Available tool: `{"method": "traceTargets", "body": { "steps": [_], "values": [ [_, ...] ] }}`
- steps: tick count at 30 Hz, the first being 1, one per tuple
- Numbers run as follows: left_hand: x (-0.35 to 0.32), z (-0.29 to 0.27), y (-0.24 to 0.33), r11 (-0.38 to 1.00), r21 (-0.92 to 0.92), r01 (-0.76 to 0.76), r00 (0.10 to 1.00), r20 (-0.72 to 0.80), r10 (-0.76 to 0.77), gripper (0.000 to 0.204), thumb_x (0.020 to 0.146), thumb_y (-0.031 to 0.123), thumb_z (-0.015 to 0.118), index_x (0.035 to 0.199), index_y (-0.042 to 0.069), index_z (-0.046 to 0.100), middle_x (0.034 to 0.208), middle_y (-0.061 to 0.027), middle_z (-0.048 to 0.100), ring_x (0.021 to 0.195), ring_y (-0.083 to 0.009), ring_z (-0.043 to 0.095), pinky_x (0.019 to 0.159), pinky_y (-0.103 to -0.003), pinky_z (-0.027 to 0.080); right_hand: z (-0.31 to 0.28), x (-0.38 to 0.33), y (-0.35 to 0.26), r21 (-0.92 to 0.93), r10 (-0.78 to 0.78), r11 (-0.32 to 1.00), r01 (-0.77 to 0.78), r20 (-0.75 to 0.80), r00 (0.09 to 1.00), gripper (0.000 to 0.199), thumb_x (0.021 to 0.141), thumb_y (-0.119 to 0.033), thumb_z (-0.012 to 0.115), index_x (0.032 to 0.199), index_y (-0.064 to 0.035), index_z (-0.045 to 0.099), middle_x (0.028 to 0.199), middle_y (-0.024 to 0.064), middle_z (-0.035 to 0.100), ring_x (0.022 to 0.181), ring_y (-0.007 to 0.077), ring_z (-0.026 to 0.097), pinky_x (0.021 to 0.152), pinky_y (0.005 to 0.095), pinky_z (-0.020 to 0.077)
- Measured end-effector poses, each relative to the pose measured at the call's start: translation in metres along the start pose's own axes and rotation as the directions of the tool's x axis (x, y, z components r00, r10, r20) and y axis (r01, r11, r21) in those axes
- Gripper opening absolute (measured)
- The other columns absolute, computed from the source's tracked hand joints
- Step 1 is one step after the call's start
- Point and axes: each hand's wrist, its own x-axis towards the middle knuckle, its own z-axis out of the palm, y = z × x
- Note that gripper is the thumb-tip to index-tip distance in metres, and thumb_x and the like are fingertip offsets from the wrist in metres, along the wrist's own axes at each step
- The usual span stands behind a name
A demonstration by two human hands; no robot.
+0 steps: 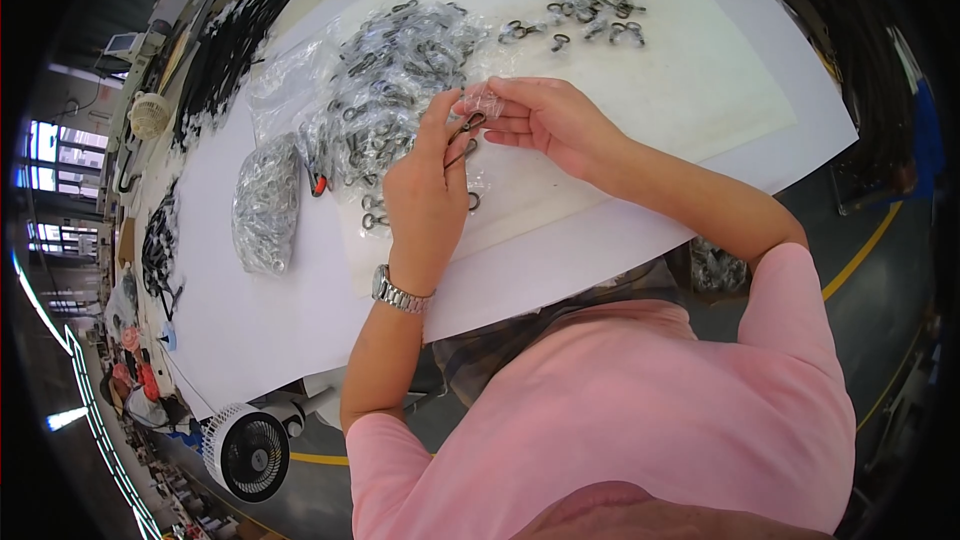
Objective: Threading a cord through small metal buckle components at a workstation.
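The left hand (pixel 425 190) is pinching a dark metal hook (pixel 468 124) at its fingertips, and the right hand (pixel 560 125) is keeping thumb and fingers together on a clear wrapper (pixel 482 101). Both are meeting over the desk (pixel 330 330), inward from its near edge. The hook is lying right in the left grip, so the left hand is being the nearer one; the wrapper is sitting just beside it, on the side toward the far edge, bridging the gap to the right fingertips. The hook's long axis is apparently slanting from the left fingers toward the right hand and the far edge, though the fingers are covering part of it. Whether the wrapper is enclosing any of the hook, one cannot tell.

Beyond the left hand, a heap of wrapped hooks (pixel 400 65) is spreading toward the far edge. A smaller cluster of hooks (pixel 590 8) is lying past the right hand, nearer that edge. Toward the left edge, a filled clear bag (pixel 267 205) is resting, with an orange-handled tool (pixel 319 185) lying between it and the left hand
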Motion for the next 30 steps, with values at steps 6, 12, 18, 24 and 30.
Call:
{"method": "traceTargets", "body": {
  "steps": [6,12,18,24,30],
  "values": [
    [-0.002,0.000,-0.007,0.991,0.129,-0.028,1.000,0.009,0.027,0.050,0.094,-0.001,0.065,0.142,0.013,0.058,0.092,-0.0157,0.076,0.073,-0.0271,0.073,0.066,-0.036,0.055,0.004,-0.002,0.000,0.007,0.027,1.000,-0.027,-0.011,1.000,0.031,0.108,-0.022,0.051,0.122,0.0003,0.067,0.117,0.0092,0.076,0.103,0.0152,0.072,0.091,0.0298,0.0572],
    [0.001,0.002,-0.011,0.971,0.222,-0.092,0.996,0.021,0.090,0.052,0.091,-0.002,0.066,0.142,0.011,0.058,0.091,-0.0140,0.076,0.075,-0.0294,0.073,0.066,-0.037,0.055,-0.002,0.004,0.005,0.063,0.033,0.998,-0.031,-0.038,0.999,0.026,0.105,-0.018,0.056,0.118,0.0022,0.066,0.113,0.0120,0.076,0.100,0.0180,0.073,0.090,0.0324,0.0593],
    [0.001,0.001,-0.012,0.965,0.247,-0.085,0.996,0.036,0.078,0.051,0.093,0.001,0.067,0.142,0.011,0.057,0.091,-0.0147,0.076,0.074,-0.0303,0.073,0.064,-0.038,0.054,0.003,0.001,0.003,0.022,0.053,0.998,-0.052,-0.040,0.998,0.023,0.104,-0.019,0.059,0.114,0.0008,0.066,0.113,0.0119,0.075,0.101,0.0190,0.072,0.092,0.0327,0.0588],
    [-0.002,0.006,-0.010,0.972,0.228,-0.052,0.999,0.016,0.050,0.053,0.095,0.007,0.068,0.145,0.012,0.054,0.086,-0.0150,0.074,0.070,-0.0315,0.072,0.062,-0.039,0.053,0.004,0.000,0.012,-0.007,0.082,0.997,-0.082,0.041,0.996,0.023,0.104,-0.019,0.061,0.116,-0.0008,0.068,0.112,0.0077,0.073,0.103,0.0146,0.069,0.097,0.0321,0.0562],
    [-0.003,0.002,-0.014,0.997,0.058,-0.050,0.999,-0.016,0.051,0.050,0.098,0.011,0.067,0.146,0.011,0.055,0.081,-0.0098,0.073,0.059,-0.0186,0.064,0.057,-0.032,0.049,0.001,0.000,0.018,-0.107,0.009,0.994,0.009,0.167,0.986,0.032,0.105,-0.021,0.062,0.131,-0.0026,0.064,0.116,0.0050,0.072,0.103,0.0106,0.067,0.096,0.0309,0.0538]
  ]
}}
